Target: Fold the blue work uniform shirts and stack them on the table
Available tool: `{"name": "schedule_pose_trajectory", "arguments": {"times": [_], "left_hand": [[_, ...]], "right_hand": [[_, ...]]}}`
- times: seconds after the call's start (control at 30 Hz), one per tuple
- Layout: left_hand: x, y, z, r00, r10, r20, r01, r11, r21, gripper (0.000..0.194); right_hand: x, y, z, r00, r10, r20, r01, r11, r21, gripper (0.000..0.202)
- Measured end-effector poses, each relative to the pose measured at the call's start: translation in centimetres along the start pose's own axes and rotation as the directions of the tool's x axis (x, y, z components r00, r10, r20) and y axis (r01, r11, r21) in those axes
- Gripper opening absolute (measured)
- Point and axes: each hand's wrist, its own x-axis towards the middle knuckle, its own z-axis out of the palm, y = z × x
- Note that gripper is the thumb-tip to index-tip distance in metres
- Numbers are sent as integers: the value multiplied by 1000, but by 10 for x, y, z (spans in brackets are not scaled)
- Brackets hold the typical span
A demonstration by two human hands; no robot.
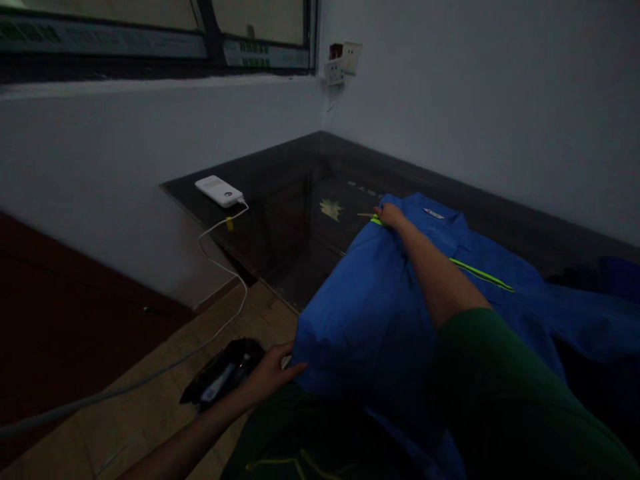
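A blue jacket (370, 300) with bright yellow-green piping lies spread over the dark tabletop, its near part hanging over the edge toward my body. Its collar, with a small white label, is at the far side. My right hand (391, 217) reaches across and grips the jacket near the shoulder, by the yellow-green strip. Low at the near edge, my left hand (277, 367) pinches the jacket's lower left border between thumb and fingers. Cloth is drawn out between the two hands. My right forearm covers part of the jacket front.
A white power bank (219, 191) sits on the dark table (285, 193), its white cable (220, 273) drooping off the edge to the lower left. A black bag (225, 373) is on the tiled floor. Wall sockets (343, 63) hang in the corner, beside a window.
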Motion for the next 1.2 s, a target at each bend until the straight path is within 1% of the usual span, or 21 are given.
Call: {"name": "schedule_pose_trajectory", "arguments": {"times": [0.13, 0.23, 0.33, 0.4, 0.43, 0.47, 0.5, 0.53, 0.57, 0.6, 0.63, 0.67, 0.73, 0.77, 0.8, 0.87, 0.93, 1.0, 1.07, 1.13, 1.2], "left_hand": [[-17, -1, -18, 990, -15, 138, 20, 999, -34, 42], [-23, -3, -25, 987, -35, 158, 42, 998, -41, 42], [-22, -7, -23, 990, -50, 129, 49, 999, 10, 39], [-19, -12, -20, 997, -25, 78, 19, 997, 78, 37], [-17, -14, -19, 1000, 8, 22, -11, 993, 119, 38], [-16, -16, -17, 996, 58, -68, -46, 985, 168, 40], [-16, -18, -16, 977, 127, -173, -85, 970, 229, 42], [-16, -19, -14, 939, 209, -274, -123, 946, 301, 42], [-16, -18, -10, 890, 299, -344, -159, 911, 380, 39], [-17, -17, -5, 844, 389, -370, -199, 867, 457, 32], [-17, -15, 3, 811, 474, -344, -252, 813, 525, 26], [-18, -14, 13, 787, 550, -278, -321, 751, 577, 23], [-15, -13, 38, 743, 655, -136, -450, 639, 624, 25], [-13, -15, 52, 722, 686, -93, -489, 600, 633, 27], [-9, -17, 65, 701, 709, -81, -507, 575, 642, 29], [1, -24, 87, 657, 742, -131, -495, 556, 668, 31], [11, -30, 98, 617, 761, -201, -459, 555, 693, 29], [18, -33, 101, 591, 768, -247, -433, 560, 706, 28], [19, -30, 97, 582, 776, -245, -442, 554, 706, 28], [14, -23, 90, 583, 791, -188, -487, 525, 698, 31], [5, -13, 81, 591, 802, -93, -544, 481, 688, 34]], "right_hand": [[2, 9, 17, 1000, -15, -19, 15, 1000, -12, 52], [1, 13, 25, 998, -21, -61, 22, 1000, 12, 56], [-2, 12, 25, 995, -18, -96, 23, 998, 54, 56], [-4, 10, 20, 995, -23, -102, 34, 994, 107, 56], [-6, 10, 15, 995, -30, -98, 43, 989, 139, 55], [-8, 11, 8, 995, -37, -94, 53, 985, 167, 54], [-12, 14, 1, 994, -50, -100, 69, 979, 193, 53], [-16, 18, -7, 990, -72, -119, 96, 971, 219, 51], [-22, 23, -15, 984, -101, -149, 135, 961, 241, 48], [-30, 29, -23, 973, -140, -181, 185, 948, 260, 44], [-39, 36, -31, 961, -186, -202, 239, 931, 276, 40], [-49, 43, -38, 950, -236, -205, 288, 914, 285, 35], [-73, 56, -50, 937, -316, -149, 346, 900, 265, 26], [-85, 61, -54, 934, -341, -105, 357, 904, 235, 23], [-97, 66, -56, 932, -357, -60, 362, 911, 196, 22], [-117, 71, -57, 931, -365, 17, 362, 927, 96, 27], [-133, 72, -54, 936, -348, 55, 349, 937, -16, 34], [-143, 69, -49, 945, -324, 49, 328, 939, -107, 36], [-149, 64, -44, 952, -305, 15, 303, 938, -167, 32], [-153, 61, -42, 959, -284, -29, 273, 942, -197, 25], [-155, 59, -43, 967, -240, -88, 219, 954, -205, 24]]}}
